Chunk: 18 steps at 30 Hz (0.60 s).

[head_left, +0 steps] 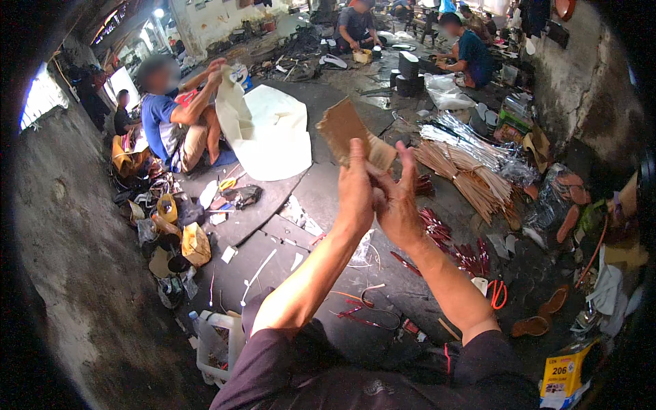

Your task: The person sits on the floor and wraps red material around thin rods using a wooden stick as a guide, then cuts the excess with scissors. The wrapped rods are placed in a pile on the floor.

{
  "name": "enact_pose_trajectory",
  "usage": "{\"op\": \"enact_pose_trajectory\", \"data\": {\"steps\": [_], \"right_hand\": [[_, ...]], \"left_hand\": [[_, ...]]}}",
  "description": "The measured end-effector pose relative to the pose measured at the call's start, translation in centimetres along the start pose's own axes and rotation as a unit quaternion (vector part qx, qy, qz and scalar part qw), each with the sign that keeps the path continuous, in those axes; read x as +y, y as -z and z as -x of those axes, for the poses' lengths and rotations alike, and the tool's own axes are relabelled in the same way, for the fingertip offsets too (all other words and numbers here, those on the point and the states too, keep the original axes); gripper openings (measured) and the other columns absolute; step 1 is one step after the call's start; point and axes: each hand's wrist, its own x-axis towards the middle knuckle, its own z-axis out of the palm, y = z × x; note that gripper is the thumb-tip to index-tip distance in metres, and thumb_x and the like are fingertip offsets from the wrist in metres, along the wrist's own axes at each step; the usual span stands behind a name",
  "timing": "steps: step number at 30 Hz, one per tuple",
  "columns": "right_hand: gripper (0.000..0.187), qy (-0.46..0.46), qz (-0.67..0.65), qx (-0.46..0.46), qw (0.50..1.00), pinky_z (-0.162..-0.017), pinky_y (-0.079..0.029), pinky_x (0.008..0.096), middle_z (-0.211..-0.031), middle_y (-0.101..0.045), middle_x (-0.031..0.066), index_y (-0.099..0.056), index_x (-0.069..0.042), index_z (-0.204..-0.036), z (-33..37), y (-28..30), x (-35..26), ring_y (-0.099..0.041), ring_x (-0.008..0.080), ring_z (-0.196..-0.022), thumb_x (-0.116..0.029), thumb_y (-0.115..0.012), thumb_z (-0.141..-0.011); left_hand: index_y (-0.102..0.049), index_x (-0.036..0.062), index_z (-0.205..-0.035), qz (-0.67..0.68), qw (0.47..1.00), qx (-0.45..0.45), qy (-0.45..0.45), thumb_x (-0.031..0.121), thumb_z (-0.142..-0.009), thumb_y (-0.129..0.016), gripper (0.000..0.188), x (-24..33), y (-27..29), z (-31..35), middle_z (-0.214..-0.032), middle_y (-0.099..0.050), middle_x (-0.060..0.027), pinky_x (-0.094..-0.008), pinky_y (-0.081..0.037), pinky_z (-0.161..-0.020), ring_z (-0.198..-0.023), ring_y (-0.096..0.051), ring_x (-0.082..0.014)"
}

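The head view shows a crowded workshop floor. At the far left of the frame there is a rough grey wall [61, 273], and beside it, in the lower left, a white plastic jerrycan [217, 345] stands on the dark floor [273, 198]. In the upper left a person in a blue shirt [158, 119] sits and lifts a large white sheet of soft material [266, 133].

In the centre of the frame both hands of the wearer are raised. The left hand [355, 191] closes its fingers and thumb on the lower edge of a thin brown cardboard-like piece with a ragged outline [348, 133]. The right hand [398, 201] touches the same piece from the right side, its fingers half spread along the lighter lower part; how firmly it grips, one cannot tell. The piece is held in the air, well above the floor, at the centre top of the frame.

The piece looks light and thin, rather stiff but easy to bend or tear, so it is probably best taken by its edges, as now.

To the right lie a bundle of thin tan sticks [471, 178] and, lower, orange-handled scissors [497, 292]. The floor is cluttered on all sides; the free room is mainly the air in front of the hands, and the narrow strip of floor between the forearms.
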Motion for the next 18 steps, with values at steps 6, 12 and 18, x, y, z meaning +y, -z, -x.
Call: {"op": "enact_pose_trajectory", "data": {"steps": [6, 12, 18], "right_hand": [[0.037, -0.146, -0.524, -0.098, 0.833, -0.116, -0.026, 0.0416, -0.151, -0.024, 0.0252, -0.058, -0.002, -0.127, 0.5, -2.4, 1.9, -0.025, 0.0375, -0.143, 0.0, -0.053, -0.09], [0.048, 0.035, -0.001, -0.057, 0.998, -0.113, -0.027, 0.0554, -0.147, -0.031, 0.0267, -0.059, -0.005, -0.125, 1.0, 1.6, -0.7, -0.031, 0.0464, -0.137, 0.003, -0.06, -0.078], [0.033, 0.012, -0.016, -0.163, 0.986, -0.101, -0.042, 0.0462, -0.126, -0.053, 0.0224, -0.061, 0.0, -0.115, 0.2, 7.5, 4.3, -0.051, 0.0393, -0.119, -0.006, -0.062, -0.082]], "left_hand": [[-0.055, 0.0051, -0.119, 0.007, 1.0, 0.005, -0.025, 0.062, -0.096, -0.045, 0.062, 3.7, 0.3, 0.9, -0.086, -0.056, -0.0033, -0.0245, -0.04, -0.049, -0.063, -0.052, -0.0092], [-0.053, 0.0024, -0.123, -0.194, 0.976, 0.003, -0.104, 0.063, -0.094, -0.047, 0.067, -0.7, 0.7, -0.7, -0.097, -0.06, -0.0048, -0.0239, -0.038, -0.049, -0.071, -0.053, -0.01], [-0.051, 0.001, -0.131, -0.26, 0.951, -0.106, -0.133, 0.069, -0.093, -0.04, 0.079, -4.0, -0.5, -0.7, -0.107, -0.064, -0.0088, -0.0239, -0.039, -0.049, -0.079, -0.058, -0.0126]]}}
